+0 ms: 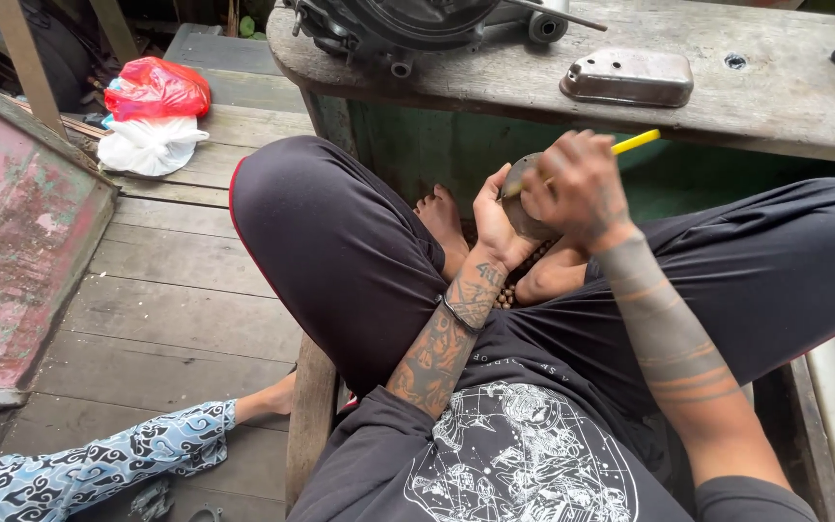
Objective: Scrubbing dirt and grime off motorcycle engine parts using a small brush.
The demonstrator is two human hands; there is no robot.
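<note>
Round metal part (526, 208) cupped in left hand (495, 217); right hand (577, 188) fisted on yellow-handled tool (635, 142)

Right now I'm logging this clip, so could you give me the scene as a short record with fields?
left hand: cups a round dark metal part from below
right hand: grips a yellow-handled tool against that part
posture: cross-legged, bare feet
bench: worn wood, bearing a metal cover and an engine casing
floor left: red and white plastic bags
</note>
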